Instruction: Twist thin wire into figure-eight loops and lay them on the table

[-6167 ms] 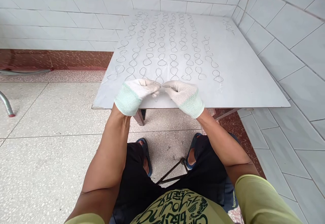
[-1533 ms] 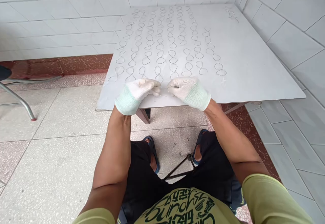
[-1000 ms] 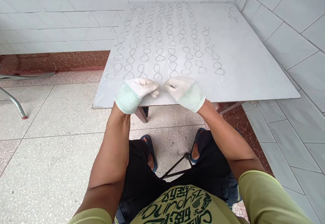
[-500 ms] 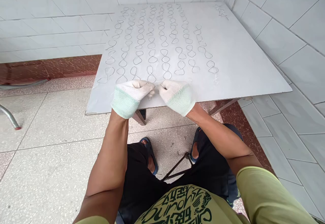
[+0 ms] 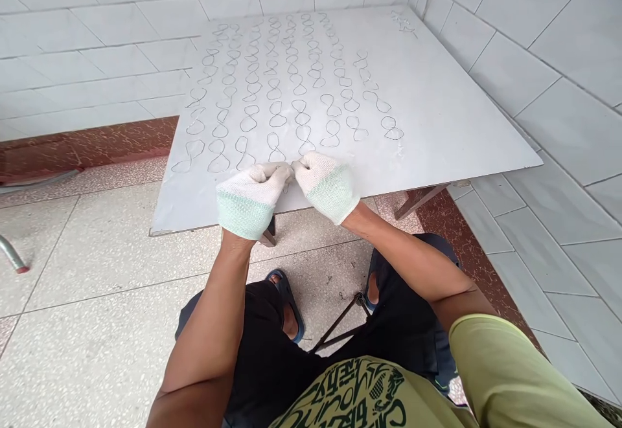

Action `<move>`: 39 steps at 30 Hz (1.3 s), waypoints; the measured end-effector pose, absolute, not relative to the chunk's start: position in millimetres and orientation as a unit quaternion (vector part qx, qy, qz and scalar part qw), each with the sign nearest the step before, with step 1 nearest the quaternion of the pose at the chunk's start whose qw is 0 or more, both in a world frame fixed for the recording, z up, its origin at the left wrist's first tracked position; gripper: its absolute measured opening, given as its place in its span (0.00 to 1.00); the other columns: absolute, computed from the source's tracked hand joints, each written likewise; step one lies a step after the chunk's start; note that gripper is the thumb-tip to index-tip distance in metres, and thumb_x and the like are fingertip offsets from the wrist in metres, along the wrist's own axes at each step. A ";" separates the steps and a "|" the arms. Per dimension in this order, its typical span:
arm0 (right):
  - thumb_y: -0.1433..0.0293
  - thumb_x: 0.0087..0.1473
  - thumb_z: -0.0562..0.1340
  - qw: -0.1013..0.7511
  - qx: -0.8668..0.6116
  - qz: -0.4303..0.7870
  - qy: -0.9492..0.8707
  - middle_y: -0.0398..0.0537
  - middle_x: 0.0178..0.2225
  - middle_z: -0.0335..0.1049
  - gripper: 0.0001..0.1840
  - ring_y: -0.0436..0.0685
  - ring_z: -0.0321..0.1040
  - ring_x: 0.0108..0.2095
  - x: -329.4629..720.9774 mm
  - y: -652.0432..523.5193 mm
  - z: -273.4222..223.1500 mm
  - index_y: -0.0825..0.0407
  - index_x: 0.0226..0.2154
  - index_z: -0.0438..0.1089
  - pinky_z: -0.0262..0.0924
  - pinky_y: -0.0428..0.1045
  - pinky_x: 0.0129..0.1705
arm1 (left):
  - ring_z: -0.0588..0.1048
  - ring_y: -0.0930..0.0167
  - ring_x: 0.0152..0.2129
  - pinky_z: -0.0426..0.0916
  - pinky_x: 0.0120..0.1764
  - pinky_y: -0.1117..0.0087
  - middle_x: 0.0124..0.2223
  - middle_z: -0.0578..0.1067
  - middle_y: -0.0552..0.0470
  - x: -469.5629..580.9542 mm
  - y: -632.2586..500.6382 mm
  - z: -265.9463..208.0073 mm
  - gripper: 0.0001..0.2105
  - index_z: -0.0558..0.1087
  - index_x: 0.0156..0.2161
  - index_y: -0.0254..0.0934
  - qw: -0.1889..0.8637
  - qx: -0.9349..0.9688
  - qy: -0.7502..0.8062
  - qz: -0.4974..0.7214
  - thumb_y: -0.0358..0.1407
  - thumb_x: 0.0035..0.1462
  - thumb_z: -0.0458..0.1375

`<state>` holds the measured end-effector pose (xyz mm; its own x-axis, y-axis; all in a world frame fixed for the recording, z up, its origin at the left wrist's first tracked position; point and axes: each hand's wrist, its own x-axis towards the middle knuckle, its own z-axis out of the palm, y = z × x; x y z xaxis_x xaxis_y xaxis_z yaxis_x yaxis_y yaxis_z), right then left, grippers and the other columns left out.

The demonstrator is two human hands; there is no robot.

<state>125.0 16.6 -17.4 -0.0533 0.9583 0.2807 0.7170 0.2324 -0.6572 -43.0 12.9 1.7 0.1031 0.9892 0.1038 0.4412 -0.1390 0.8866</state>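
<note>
My left hand (image 5: 253,195) and my right hand (image 5: 326,182), both in white knit gloves with pale green cuffs, meet at the near edge of the white board (image 5: 451,130). Their fingers are pinched and nearly touch. A thin dark wire (image 5: 286,188) shows just below the left fingertips; most of it is hidden by the gloves. On the board lie several rows of thin wires twisted into figure-eights, such as the wire figure-eight (image 5: 219,156) beyond my left hand and another wire figure-eight (image 5: 331,134) beyond my right.
A small heap of wire pieces (image 5: 404,23) lies at the board's far right corner. Tiled walls (image 5: 525,20) border the board at the back and right. Beneath it stand brown legs (image 5: 420,201). A metal tube leg (image 5: 13,254) shows at the left on the floor.
My hands have come closer together, and the wire stretch seen between them before is now covered by the fingers. The whole view has shifted slightly.
</note>
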 end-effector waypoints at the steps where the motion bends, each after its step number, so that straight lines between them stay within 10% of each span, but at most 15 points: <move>1: 0.63 0.76 0.56 0.360 -0.584 0.198 -0.700 0.45 0.32 0.77 0.19 0.55 0.69 0.33 125.1 16.9 -16.9 0.48 0.32 0.73 0.56 0.53 0.38 | 0.79 0.61 0.36 0.69 0.37 0.64 0.30 0.79 0.52 -43.0 13.1 0.8 0.17 0.78 0.27 0.43 0.340 0.641 0.561 0.399 0.46 0.67 0.62; 10: 0.66 0.77 0.55 0.347 -0.572 0.189 -0.719 0.48 0.35 0.78 0.19 0.57 0.71 0.37 120.0 5.8 -5.7 0.49 0.37 0.77 0.58 0.53 0.41 | 0.84 0.60 0.42 0.75 0.51 0.62 0.36 0.87 0.52 -48.7 16.1 3.0 0.16 0.82 0.28 0.43 0.331 0.598 0.568 0.459 0.46 0.66 0.63; 39: 0.68 0.81 0.54 0.418 -0.519 0.236 -0.707 0.47 0.41 0.84 0.20 0.54 0.76 0.41 108.2 0.6 -12.9 0.50 0.43 0.81 0.66 0.48 0.47 | 0.83 0.60 0.42 0.75 0.42 0.65 0.33 0.84 0.52 -40.0 13.3 -7.1 0.17 0.78 0.26 0.43 0.304 0.588 0.587 0.467 0.49 0.65 0.65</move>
<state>108.2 0.6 -12.9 -0.1108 0.9314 0.3469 0.5369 0.3498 -0.7677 -40.0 13.3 -7.1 -0.1236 0.9735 0.1922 0.4062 -0.1271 0.9049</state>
